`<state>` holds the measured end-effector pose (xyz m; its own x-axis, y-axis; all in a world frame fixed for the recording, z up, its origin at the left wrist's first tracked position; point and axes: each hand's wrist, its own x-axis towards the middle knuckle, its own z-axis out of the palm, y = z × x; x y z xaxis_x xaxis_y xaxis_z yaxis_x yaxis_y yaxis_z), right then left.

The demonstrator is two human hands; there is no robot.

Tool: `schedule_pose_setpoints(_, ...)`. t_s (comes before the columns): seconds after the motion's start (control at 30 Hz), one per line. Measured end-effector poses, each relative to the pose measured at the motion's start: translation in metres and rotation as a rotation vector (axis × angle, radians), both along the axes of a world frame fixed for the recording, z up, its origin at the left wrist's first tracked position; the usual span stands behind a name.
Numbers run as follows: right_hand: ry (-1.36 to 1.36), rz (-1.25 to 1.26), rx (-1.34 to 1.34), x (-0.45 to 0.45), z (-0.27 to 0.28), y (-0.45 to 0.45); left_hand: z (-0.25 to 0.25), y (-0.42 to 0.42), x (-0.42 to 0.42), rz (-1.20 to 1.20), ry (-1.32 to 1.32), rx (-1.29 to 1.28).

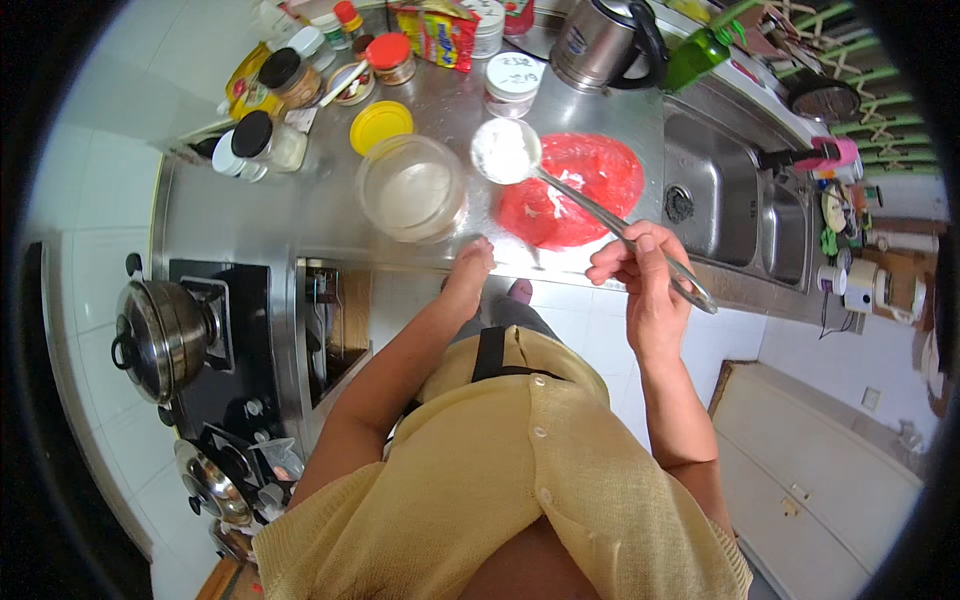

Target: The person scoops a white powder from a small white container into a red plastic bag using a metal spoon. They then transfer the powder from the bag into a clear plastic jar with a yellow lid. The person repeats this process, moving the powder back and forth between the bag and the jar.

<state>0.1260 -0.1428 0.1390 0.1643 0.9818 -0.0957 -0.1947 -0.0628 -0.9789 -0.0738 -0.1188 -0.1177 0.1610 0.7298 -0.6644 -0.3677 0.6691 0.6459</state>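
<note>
A long-handled metal ladle (600, 214) is held in my right hand (652, 281), its bowl heaped with white powder (504, 151). The bowl is over the counter, between a clear plastic tub (411, 187) and a red plastic bag (600, 187). That bag lies spread on the steel, with white powder on its surface. My left hand (472, 274) is at the counter's front edge, below the tub, with nothing visible in it. Its fingers are partly hidden, so I cannot tell how far they are closed. A yellow lid (381, 127) lies behind the tub.
Several jars (289, 79) and a white-lidded tub (513, 82) line the back of the counter, beside an electric kettle (596, 45). A sink (709, 180) and green bottle (697, 58) are at right. At left a pot (161, 341) stands on the gas hob (225, 330).
</note>
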Motion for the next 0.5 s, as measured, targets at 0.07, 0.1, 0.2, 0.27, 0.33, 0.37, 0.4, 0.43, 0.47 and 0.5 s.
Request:
schedule_pose_setpoints(0.07, -0.041, 0.088, 0.06, -0.023, -0.002, 0.01, 0.008, -0.005, -0.008, 0.031, -0.088, -0.111)
schedule_pose_setpoints(0.1, -0.057, 0.13, 0.092, -0.034, -0.003, 0.014, 0.01, -0.007, -0.013, 0.042, -0.115, -0.144)
schedule_pose_setpoints(0.2, -0.368, 0.343, 0.263, -0.058, -0.022, 0.02, 0.014, -0.014, -0.027, 0.056, -0.169, -0.183)
schedule_pose_setpoints(0.27, -0.756, 0.494, 0.498, -0.062, -0.031, 0.025, 0.008, -0.017, -0.038, 0.058, -0.218, -0.17)
schedule_pose_setpoints(0.33, -1.152, 0.646, 0.747, -0.066, -0.031, 0.029, -0.011, -0.022, -0.048, 0.066, -0.283, -0.138)
schedule_pose_setpoints(0.37, -1.181, 0.68, 0.763, -0.068, -0.03, 0.03, -0.017, -0.022, -0.048, 0.069, -0.286, -0.142)
schedule_pose_setpoints(0.4, -1.211, 0.707, 0.774, -0.068, -0.029, 0.029, -0.018, -0.021, -0.048, 0.064, -0.287, -0.147)
schedule_pose_setpoints(0.43, -1.242, 0.733, 0.783, -0.067, -0.027, 0.029, -0.019, -0.019, -0.047, 0.058, -0.287, -0.153)
schedule_pose_setpoints(0.47, -1.227, 0.704, 0.794, -0.065, -0.026, 0.028, -0.02, -0.018, -0.046, 0.045, -0.305, -0.163)
schedule_pose_setpoints(0.5, -1.214, 0.673, 0.801, -0.062, -0.023, 0.025, -0.018, -0.017, -0.046, 0.029, -0.323, -0.175)
